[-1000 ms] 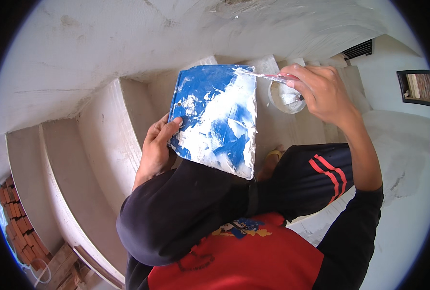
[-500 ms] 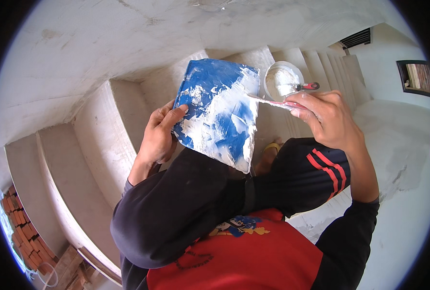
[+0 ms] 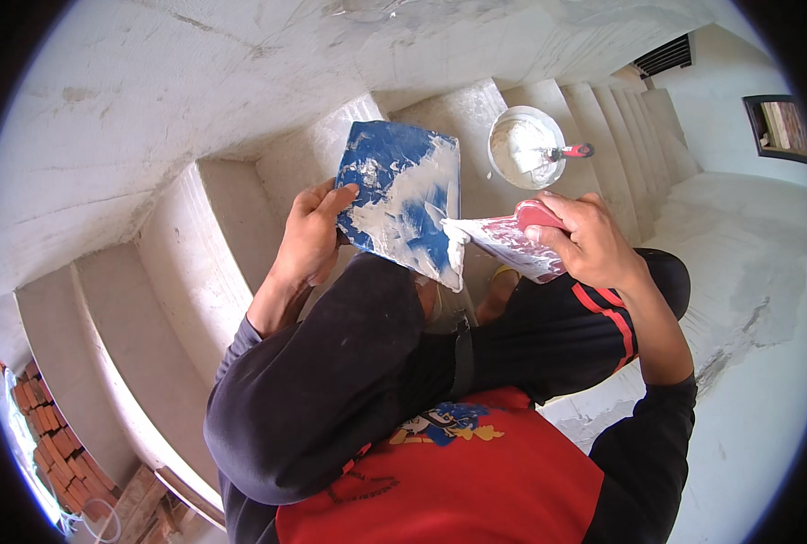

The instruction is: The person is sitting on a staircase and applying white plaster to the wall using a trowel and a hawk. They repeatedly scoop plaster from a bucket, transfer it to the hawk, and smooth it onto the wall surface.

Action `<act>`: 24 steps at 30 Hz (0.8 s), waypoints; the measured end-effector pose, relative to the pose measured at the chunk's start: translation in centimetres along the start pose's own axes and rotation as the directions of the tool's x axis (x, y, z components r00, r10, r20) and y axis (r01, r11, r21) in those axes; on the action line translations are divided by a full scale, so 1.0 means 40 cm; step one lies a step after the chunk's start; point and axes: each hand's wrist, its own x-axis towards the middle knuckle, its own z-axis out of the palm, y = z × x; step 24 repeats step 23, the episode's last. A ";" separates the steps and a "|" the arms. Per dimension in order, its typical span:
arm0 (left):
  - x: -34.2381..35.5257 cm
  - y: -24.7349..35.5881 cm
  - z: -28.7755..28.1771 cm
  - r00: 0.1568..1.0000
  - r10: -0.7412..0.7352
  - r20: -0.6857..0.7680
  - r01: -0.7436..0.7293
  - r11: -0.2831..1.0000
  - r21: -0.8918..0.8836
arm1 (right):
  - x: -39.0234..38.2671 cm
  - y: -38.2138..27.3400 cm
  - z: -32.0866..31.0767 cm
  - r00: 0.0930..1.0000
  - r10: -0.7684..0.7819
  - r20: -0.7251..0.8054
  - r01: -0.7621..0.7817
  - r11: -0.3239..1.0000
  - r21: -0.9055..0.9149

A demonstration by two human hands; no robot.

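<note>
My left hand (image 3: 308, 238) grips the left edge of a square blue board (image 3: 401, 198) smeared with white plaster, held tilted above my knee. My right hand (image 3: 584, 240) holds a flat trowel (image 3: 503, 243) with a red handle; its plaster-coated blade touches the board's lower right edge. A white bucket (image 3: 526, 148) of plaster stands on a step beyond the board, with a second red-handled tool (image 3: 566, 152) resting in it.
Bare concrete stairs (image 3: 186, 263) run from lower left to upper right beneath me. A rough plastered wall (image 3: 149, 100) rises on the left. Red bricks (image 3: 36, 412) are stacked at the lower left. A pale landing floor (image 3: 748, 272) lies to the right.
My right hand came down from the board's top edge to its lower right edge with the trowel. The bucket, hidden behind that hand before, is now uncovered.
</note>
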 end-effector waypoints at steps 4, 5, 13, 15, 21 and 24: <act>0.012 -0.009 0.004 1.000 -0.013 -0.004 0.013 0.999 -0.039 | -0.011 0.016 0.017 0.999 0.040 -0.020 -0.039 0.998 0.048; 0.019 -0.018 0.005 1.000 -0.016 -0.012 0.015 0.998 -0.063 | -0.013 0.018 0.018 0.999 0.045 -0.013 -0.044 0.997 0.058; 0.033 -0.058 0.011 0.999 -0.025 0.046 0.028 0.998 -0.057 | -0.042 0.049 0.009 0.995 0.067 0.074 -0.074 0.992 0.099; 0.042 -0.068 0.018 0.999 -0.039 0.029 0.041 0.998 -0.053 | -0.046 0.076 0.027 0.996 0.059 0.067 -0.066 0.993 0.099; 0.068 -0.115 0.054 0.999 -0.032 0.018 0.032 0.998 -0.046 | -0.076 0.153 0.063 0.998 0.038 -0.043 -0.021 0.944 0.328; 0.067 -0.123 0.034 0.999 -0.012 0.032 0.012 1.000 -0.008 | -0.069 0.159 0.059 1.000 0.023 -0.018 -0.017 0.957 0.289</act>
